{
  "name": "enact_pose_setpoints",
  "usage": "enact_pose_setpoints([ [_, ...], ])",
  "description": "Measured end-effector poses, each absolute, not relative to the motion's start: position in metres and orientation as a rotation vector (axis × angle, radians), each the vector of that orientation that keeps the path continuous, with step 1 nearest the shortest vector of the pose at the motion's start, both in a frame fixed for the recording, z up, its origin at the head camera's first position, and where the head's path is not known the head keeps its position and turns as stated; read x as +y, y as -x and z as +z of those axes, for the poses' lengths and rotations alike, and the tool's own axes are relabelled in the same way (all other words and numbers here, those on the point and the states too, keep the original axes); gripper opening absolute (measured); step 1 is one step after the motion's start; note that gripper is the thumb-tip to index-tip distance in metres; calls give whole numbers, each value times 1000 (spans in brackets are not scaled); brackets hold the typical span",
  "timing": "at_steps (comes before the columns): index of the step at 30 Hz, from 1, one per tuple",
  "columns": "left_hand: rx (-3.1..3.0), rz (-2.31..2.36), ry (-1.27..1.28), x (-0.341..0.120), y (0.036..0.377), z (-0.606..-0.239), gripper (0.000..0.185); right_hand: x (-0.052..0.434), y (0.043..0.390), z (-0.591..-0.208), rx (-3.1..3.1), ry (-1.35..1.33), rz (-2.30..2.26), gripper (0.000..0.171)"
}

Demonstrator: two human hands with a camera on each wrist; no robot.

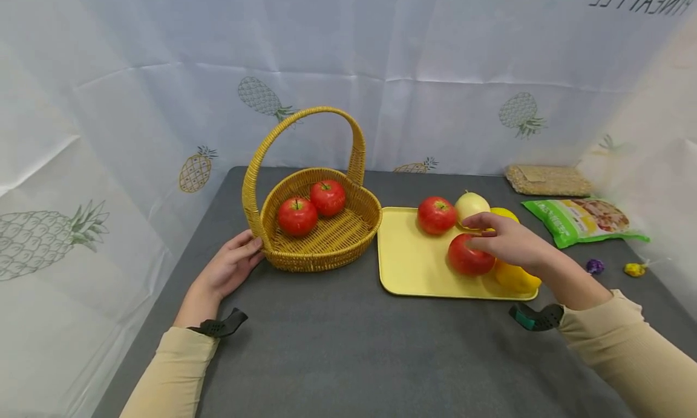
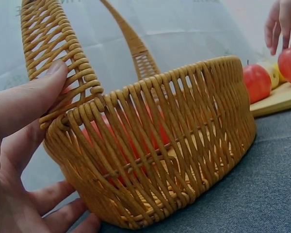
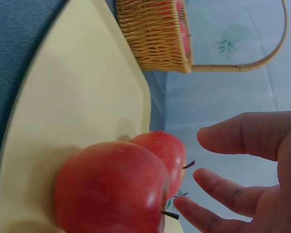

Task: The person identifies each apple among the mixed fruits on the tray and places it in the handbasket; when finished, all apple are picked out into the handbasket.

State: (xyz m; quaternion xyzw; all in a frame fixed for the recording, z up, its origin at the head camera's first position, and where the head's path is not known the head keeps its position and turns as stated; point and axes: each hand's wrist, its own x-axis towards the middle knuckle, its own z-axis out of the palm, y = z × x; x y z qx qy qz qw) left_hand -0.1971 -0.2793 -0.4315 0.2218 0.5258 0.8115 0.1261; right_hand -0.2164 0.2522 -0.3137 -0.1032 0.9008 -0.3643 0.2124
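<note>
At the left end of a heart-shaped wicker basket [image 1: 318, 261], my left hand [image 1: 231, 265] grips the foot of the tall handle. The left wrist view shows the thumb [image 2: 43, 90] on the handle weave and lower fingers against the basket's side. Two red apples [image 1: 297, 216] lie inside the basket. Over the yellow tray [image 1: 411, 261] my right hand [image 1: 509, 239] hovers with fingers spread and nothing in them. Just below it sits a red apple [image 3: 111, 187]; another red apple [image 1: 437, 215] lies farther back, beside a pale yellow pear [image 1: 472, 206].
Yellow fruit [image 1: 517, 279] at the tray's right end is partly hidden by my right hand. Farther right are a green snack bag [image 1: 585, 220], a bag of grains [image 1: 547, 180], a purple candy [image 1: 595, 266] and a yellow candy [image 1: 634, 269]. A pineapple-print curtain [image 1: 435, 115] hangs behind the table.
</note>
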Motion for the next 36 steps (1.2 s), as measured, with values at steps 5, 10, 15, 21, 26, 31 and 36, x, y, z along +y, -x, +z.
enact_pose_setpoints([
  [5, 1535, 2365, -646, -278, 197, -430, 34, 246, 215, -314, 2532, 316, -947, 56],
  [10, 1532, 2357, -664, -279, 199, -429, 34, 241, 214, -317, 2556, 335, -928, 57],
  [15, 1537, 2363, -656, -280, 199, -430, 33, 236, 211, -320, 2564, 335, -956, 59],
  [21, 1544, 2366, -649, -282, 199, -431, 33, 231, 210, -322, 2574, 299, -959, 66],
  [26, 1549, 2370, -652, -282, 199, -432, 31, 230, 210, -325, 2569, 284, -1002, 73],
  [31, 1547, 2372, -638, -282, 199, -432, 30, 231, 209, -331, 2531, 274, -1063, 77],
  [36, 1573, 2351, -627, -281, 197, -432, 31, 232, 207, -337, 2537, 230, -1046, 84],
])
